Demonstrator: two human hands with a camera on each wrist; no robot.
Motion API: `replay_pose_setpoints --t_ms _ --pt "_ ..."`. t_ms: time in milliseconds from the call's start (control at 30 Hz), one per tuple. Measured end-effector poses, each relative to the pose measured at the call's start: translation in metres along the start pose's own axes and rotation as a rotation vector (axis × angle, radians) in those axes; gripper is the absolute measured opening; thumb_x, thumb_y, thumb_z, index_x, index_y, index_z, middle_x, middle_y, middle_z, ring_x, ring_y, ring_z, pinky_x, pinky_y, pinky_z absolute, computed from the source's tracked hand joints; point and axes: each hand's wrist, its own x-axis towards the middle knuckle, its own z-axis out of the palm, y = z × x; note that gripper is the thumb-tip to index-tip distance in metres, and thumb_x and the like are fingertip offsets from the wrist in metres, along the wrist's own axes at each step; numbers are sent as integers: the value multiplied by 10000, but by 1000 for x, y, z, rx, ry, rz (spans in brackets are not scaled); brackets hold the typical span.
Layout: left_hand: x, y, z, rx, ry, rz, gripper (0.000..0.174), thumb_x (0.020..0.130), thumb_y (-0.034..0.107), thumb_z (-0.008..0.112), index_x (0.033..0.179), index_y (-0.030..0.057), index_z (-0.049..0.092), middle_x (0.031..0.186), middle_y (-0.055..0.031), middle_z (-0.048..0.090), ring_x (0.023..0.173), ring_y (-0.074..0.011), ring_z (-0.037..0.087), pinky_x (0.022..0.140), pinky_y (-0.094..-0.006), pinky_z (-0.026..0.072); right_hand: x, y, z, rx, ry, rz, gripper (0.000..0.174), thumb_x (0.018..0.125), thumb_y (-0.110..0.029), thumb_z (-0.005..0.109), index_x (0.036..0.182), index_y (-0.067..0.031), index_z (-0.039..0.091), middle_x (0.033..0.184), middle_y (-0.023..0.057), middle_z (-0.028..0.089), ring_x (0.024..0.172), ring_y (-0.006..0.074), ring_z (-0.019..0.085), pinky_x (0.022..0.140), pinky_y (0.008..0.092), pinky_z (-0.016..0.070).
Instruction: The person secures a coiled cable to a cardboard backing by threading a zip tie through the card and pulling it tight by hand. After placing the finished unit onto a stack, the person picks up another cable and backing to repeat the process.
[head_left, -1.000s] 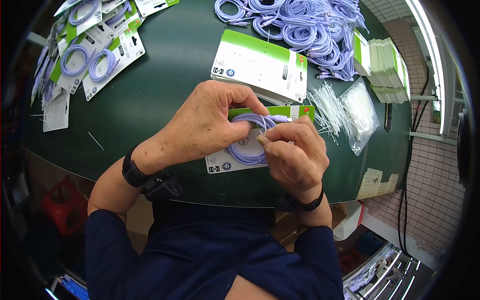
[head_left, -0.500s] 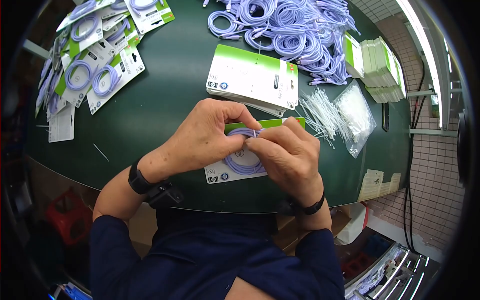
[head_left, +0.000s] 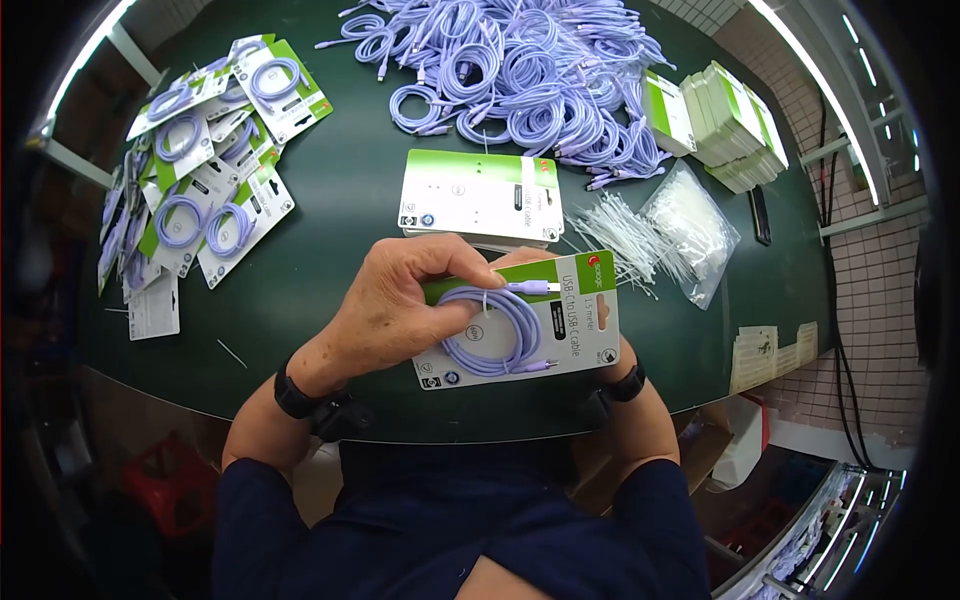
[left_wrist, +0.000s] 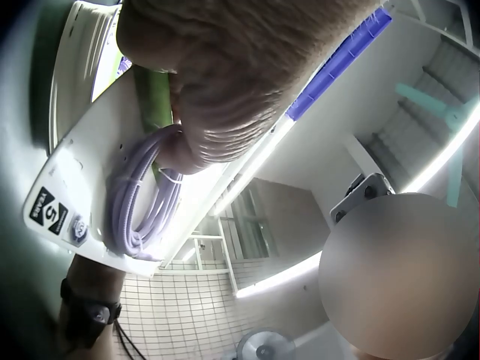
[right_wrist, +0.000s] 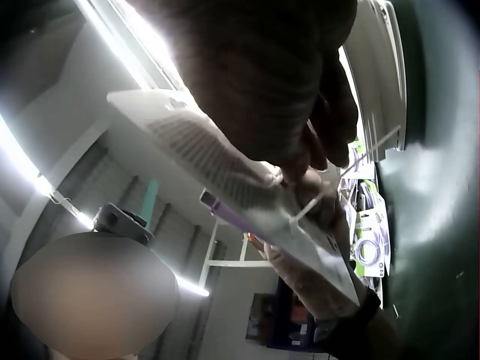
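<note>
A white-and-green USB cable card (head_left: pixel 570 325) is lifted off the green table (head_left: pixel 320 225), tilted toward me. A coiled purple cable (head_left: pixel 495 335) lies on its front, with a white cable tie (head_left: pixel 486 300) across the coil. My left hand (head_left: pixel 400 300) grips the card's left side, thumb pressing the coil (left_wrist: pixel 139 202) near the tie (left_wrist: pixel 171 176). My right hand (right_wrist: pixel 300 142) is behind the card; in the head view only its wrist band (head_left: pixel 625 385) shows. In the right wrist view its fingers curl at the card's back, where a tie tail (right_wrist: pixel 315 204) pokes through.
A stack of blank cards (head_left: pixel 470 195) lies just beyond the hands. Loose purple cables (head_left: pixel 520 70) pile up at the back. Finished carded cables (head_left: pixel 190 190) spread at the left. White ties (head_left: pixel 625 235), a plastic bag (head_left: pixel 695 225) and card stacks (head_left: pixel 730 120) sit at the right.
The card has been lifted off the table and tilted up. My right hand left the card's front and went behind it. The head view has shifted forward.
</note>
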Motion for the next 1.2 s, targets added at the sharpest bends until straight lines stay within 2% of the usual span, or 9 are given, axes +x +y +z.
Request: replay_pose_setpoints --t_ms 67,233,367,467,600,767,867,967,1200 --pt "0 1 1 22 9 30 317 782 -142 637 1043 -24 770 1053 -93 759 984 -148 720 908 -281 576 -22 13 12 613 115 332 571 1068 -444 617 1427 0 610 1268 86 706 1131 151 668 957 292 556" --pt "3 6 2 115 17 108 293 798 -100 658 1058 -26 769 1033 -84 775 955 -132 727 870 -269 581 -19 24 0 772 -4 312 620 1043 -394 684 1500 -5 527 1336 79 676 1172 147 655 1006 294 549" --pt "4 10 4 108 -41 36 344 769 -138 646 1074 -27 760 1053 -96 764 976 -155 727 906 -283 582 5 12 -4 81 -55 69 500 866 -295 845 1261 -32 685 1147 61 722 969 177 715 774 301 586" --pt "3 17 8 130 -103 27 376 756 -156 641 1091 -26 753 1061 -102 760 984 -166 728 919 -292 585 22 -4 -7 -673 -115 -402 318 769 -150 847 1051 -58 732 903 54 690 757 187 685 640 303 548" --pt "2 26 11 241 -156 124 400 748 -153 652 1111 -17 749 1058 -110 765 971 -182 739 893 -298 596 28 -15 0 -762 67 -576 212 704 -40 793 907 -69 737 754 67 622 630 202 628 567 318 499" --pt "-2 11 1 481 -186 284 431 726 -144 695 1120 18 757 1026 -106 766 927 -234 749 821 -325 602 23 -16 -2 -609 24 -425 75 791 -9 768 856 -23 734 725 69 635 624 201 643 544 305 468" --pt "-11 -7 -3 634 -208 368 438 712 -116 726 1118 46 764 1001 -93 758 888 -264 735 772 -347 595 19 -17 -6 -525 -169 -82 103 775 28 698 858 -22 732 720 65 626 599 205 617 537 312 451" --pt "-11 -15 -2 764 -205 455 439 694 -71 761 1105 81 775 976 -74 745 840 -291 708 713 -374 581 22 -10 0 -511 -143 -28 43 773 1 687 809 -17 701 722 84 641 604 253 616 569 337 485" --pt "-4 1 6 700 -290 264 290 772 13 827 1049 73 765 946 -70 729 865 -293 715 716 -385 579 23 -2 7 -673 -69 -160 21 761 -30 657 742 -35 649 717 97 634 637 316 638 595 385 506"
